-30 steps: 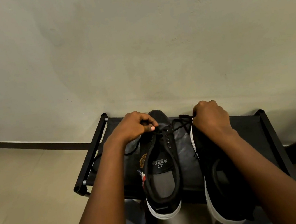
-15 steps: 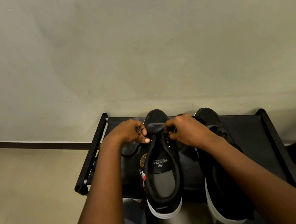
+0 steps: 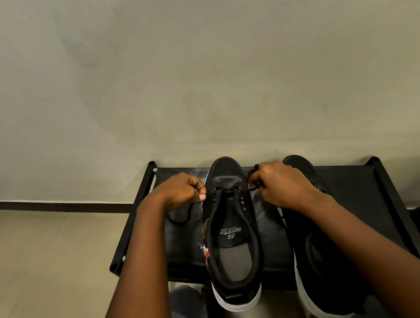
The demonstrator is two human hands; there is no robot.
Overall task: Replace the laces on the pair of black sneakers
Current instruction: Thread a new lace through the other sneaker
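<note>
Hands [image 3: 181, 191] [image 3: 279, 184] moved apart, pulling lace [image 3: 230, 189] taut between.

Faintly glossy black sneaker [image 3: 225, 175], white rubbery sole, matt fabric rack [image 3: 346, 189], corded lace [image 3: 182, 217].

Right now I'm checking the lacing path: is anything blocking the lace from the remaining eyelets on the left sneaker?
Nothing visible does. Both hands, left hand and right hand, pinch the black lace across the left sneaker; its lower eyelets lie bare.

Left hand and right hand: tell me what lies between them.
In the head view, the toe end of the left sneaker lies between the left hand and right hand, with the black lace stretched across it.
</note>
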